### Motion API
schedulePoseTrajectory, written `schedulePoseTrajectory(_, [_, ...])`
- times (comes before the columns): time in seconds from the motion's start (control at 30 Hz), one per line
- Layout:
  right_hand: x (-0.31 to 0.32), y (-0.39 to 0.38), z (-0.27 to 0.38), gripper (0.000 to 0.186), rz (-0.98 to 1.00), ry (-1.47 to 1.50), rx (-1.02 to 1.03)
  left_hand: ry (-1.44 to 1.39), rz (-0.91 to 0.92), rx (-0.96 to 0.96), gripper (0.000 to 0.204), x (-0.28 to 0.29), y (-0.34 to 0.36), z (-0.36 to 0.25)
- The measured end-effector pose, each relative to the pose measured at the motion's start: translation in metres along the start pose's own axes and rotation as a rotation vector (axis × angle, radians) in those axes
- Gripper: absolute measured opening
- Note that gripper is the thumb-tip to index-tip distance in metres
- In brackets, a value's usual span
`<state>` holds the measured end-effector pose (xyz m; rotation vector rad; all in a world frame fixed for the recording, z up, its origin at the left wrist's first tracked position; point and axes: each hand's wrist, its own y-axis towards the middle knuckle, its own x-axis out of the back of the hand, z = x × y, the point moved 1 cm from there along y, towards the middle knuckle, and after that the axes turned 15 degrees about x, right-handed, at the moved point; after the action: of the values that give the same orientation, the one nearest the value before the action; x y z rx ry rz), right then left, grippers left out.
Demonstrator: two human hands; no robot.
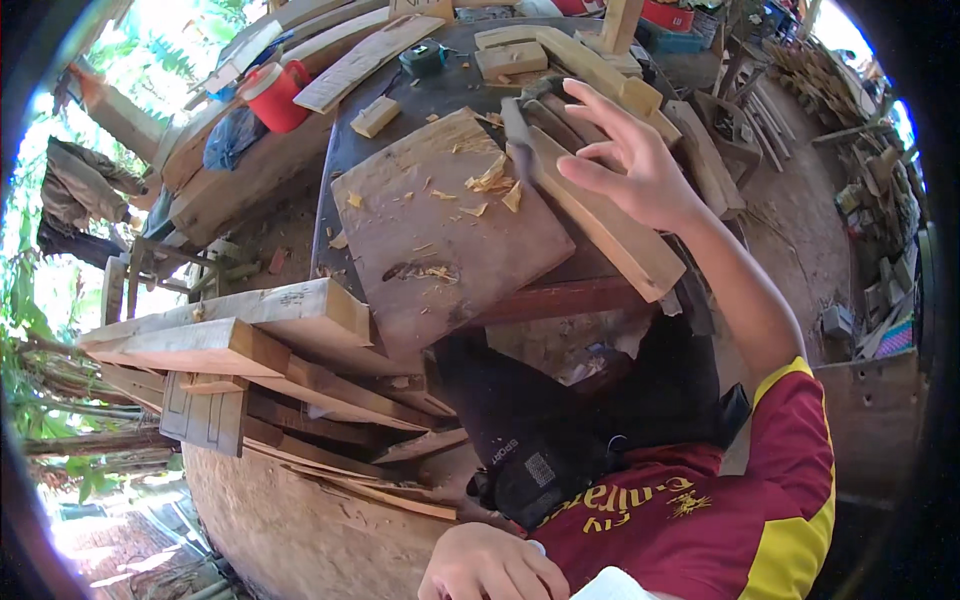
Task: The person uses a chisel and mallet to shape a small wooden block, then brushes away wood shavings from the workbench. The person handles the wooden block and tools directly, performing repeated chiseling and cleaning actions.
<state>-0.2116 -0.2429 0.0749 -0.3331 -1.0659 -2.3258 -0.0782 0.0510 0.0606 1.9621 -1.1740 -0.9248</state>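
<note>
Wooden beam (610, 225) is lying at a slant on the dark tabletop (465, 88), just right of a wide brown board (400, 215), with its near end pointing back toward the person's dark trousers (520, 405). The right hand (640, 165) is hanging out over the beam, pretty much wide open, fingers spreading and pointing up and left, and it's not gripping anything as far as I'm seeing. Whether it's brushing the wood, I honestly can't tell. A dark narrow piece (515, 125) is sitting by the beam's far end, too blurry for me to be naming. The left hand (490, 565) is resting way down at the lower edge, fingers curling loosely, in front of a maroon shirt (670, 535); can't tell if it's holding anything, but something white (612, 585) is showing right beside it. Curly wood shavings (490, 178) are littering the brown board, which is also having a slot near its closer end. Farther back, a small wood block (375, 117) and a tape measure (423, 58) are sitting around, a red jug (275, 97) is standing off to the left, and long planks (300, 310) are piling up nearer on that side.
</note>
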Motion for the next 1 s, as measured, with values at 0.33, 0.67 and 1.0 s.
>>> schedulePoseTrajectory(0.33, [0.093,-0.002,-0.099,0.072,-0.156,-0.816,-0.118,0.025,-0.014,0.125,0.041,-0.001,-0.013,0.001])
schedulePoseTrajectory(0.67, [0.135,-0.032,-0.128,0.057,-0.156,-0.793,-0.338,-0.058,-0.075,0.141,0.042,-0.005,-0.001,0.006])
schedulePoseTrajectory(1.0, [0.142,-0.14,-0.092,0.047,-0.475,-0.553,-0.407,0.097,0.008,0.168,0.041,-0.007,0.045,0.007])
